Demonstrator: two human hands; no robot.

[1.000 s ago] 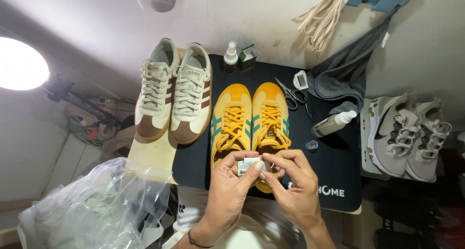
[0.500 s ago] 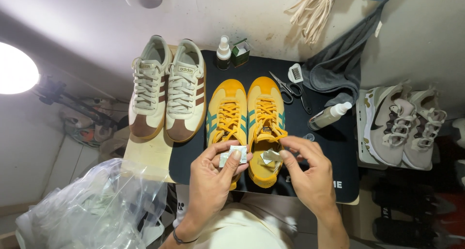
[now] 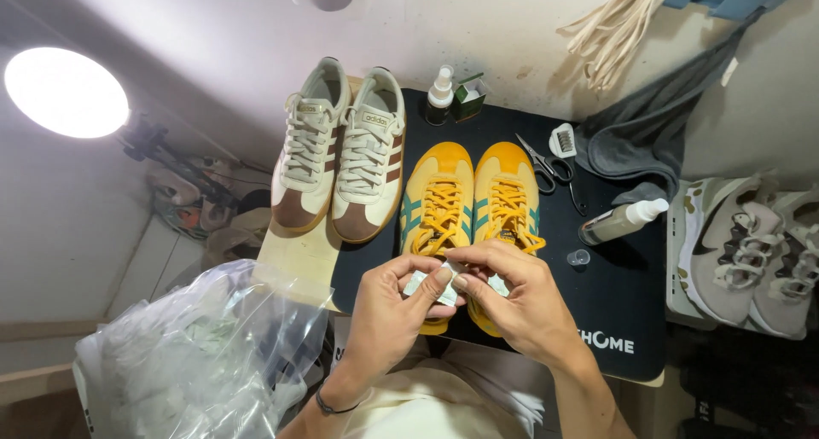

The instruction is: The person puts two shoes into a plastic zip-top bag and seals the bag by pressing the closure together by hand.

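Both hands, left hand (image 3: 388,307) and right hand (image 3: 512,298), pinched one small white packet (image 3: 429,284) together, just above the yellow shoes (image 3: 471,200) on the black mat (image 3: 614,277).

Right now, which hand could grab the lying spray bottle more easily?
Probably the right hand: the spray bottle lies on the black mat on that side. The left hand would have to cross over. Both pinch a small white packet.

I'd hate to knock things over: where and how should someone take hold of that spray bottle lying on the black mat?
Probably around the spray bottle's long middle barrel, coming from above. It lies on its side on the black mat, nozzle pointing up-right, with open mat along both long sides; the scissors sit a little farther up.
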